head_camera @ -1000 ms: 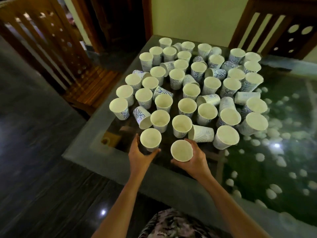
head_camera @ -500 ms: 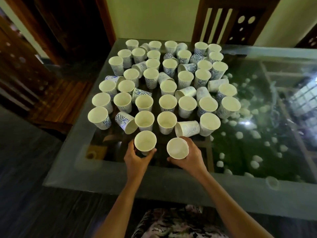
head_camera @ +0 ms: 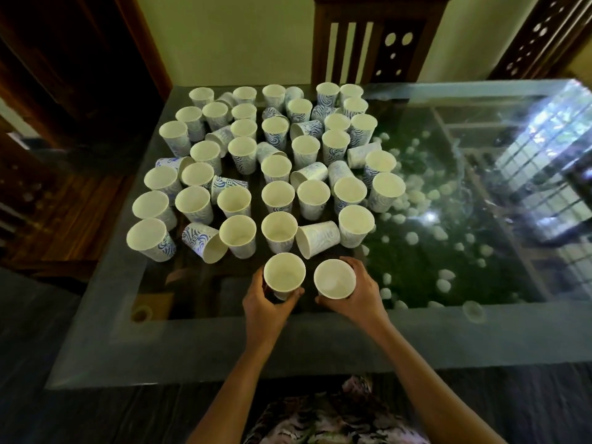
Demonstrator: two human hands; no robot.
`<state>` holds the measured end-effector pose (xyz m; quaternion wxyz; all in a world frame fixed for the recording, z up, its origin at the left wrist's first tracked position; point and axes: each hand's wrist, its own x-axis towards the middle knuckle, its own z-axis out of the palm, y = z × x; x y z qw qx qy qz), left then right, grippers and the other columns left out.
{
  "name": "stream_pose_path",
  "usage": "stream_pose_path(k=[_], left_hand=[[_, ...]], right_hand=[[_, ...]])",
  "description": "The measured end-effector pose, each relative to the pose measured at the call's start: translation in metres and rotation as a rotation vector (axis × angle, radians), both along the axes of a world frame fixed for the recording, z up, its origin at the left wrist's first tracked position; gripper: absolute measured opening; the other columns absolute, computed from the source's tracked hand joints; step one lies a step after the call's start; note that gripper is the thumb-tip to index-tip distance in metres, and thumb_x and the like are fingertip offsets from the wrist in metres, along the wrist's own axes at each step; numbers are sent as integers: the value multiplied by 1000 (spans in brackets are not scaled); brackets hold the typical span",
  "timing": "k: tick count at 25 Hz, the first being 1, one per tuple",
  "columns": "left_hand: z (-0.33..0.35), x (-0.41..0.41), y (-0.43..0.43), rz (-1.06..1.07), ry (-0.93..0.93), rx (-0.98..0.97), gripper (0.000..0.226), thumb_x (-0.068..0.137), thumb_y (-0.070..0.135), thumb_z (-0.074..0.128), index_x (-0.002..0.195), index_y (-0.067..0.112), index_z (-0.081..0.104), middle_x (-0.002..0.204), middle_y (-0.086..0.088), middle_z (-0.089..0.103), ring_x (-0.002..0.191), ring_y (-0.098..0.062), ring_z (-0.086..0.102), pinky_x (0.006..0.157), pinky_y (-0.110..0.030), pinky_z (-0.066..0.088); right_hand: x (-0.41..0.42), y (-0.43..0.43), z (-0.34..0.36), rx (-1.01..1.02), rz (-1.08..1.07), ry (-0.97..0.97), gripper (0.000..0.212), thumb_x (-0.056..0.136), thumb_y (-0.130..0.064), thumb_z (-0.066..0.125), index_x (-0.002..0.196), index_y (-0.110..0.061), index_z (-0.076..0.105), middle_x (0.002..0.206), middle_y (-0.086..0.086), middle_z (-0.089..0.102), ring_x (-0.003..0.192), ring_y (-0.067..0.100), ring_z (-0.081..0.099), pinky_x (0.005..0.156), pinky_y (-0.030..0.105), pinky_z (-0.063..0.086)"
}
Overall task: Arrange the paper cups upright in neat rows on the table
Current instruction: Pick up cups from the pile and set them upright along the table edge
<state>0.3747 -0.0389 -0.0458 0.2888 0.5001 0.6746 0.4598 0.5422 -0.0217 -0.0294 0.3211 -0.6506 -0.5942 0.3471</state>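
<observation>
Two paper cups gripped at the near edge of a glass table (head_camera: 224,347)

Blue-swirled, tapered paper cups (head_camera: 275,193) crowd the left half, most upright and several tipped on their sides. In front of them the left hand (head_camera: 266,302) curls round the near-left cup (head_camera: 284,277). Just beside it, the right hand (head_camera: 362,290) grips the near-right cup (head_camera: 334,279). Glossy bare glass lies to the right.
</observation>
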Motion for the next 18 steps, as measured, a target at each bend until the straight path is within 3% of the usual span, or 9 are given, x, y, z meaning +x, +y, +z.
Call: stream_pose_path(k=[7,10,14,18], left_hand=[[7,48,11,-174,-8,-9,72,60,19,85,123,8,51,116,8,50,112,-7,46,90,-18,39],[9,81,22,-253,-8,15,71,58,20,87,120,7,55,122,-3,59,113,-12,52,92,-19,40],[14,145,33,-379,-13,-12,71,58,22,87,120,6,55,123,-7,60,114,-15,53,95,-25,42],[25,225,38,-499,7,31,66,56,19,87,114,6,59,112,-3,62,105,-14,54,84,-11,36]], right_hand=[[51,-10,4,-10,-196,-8,82,54,-23,90,123,-15,47,119,2,58,109,16,52,88,30,44],[83,-16,8,11,-295,27,76,54,-27,90,119,-17,50,113,-2,59,103,12,54,84,27,45],[146,-29,6,60,-422,23,78,51,-31,90,117,-19,51,114,-2,55,106,14,53,89,40,49],[222,-40,4,105,-516,42,79,50,-30,90,118,-18,51,116,3,53,107,18,51,90,44,49]])
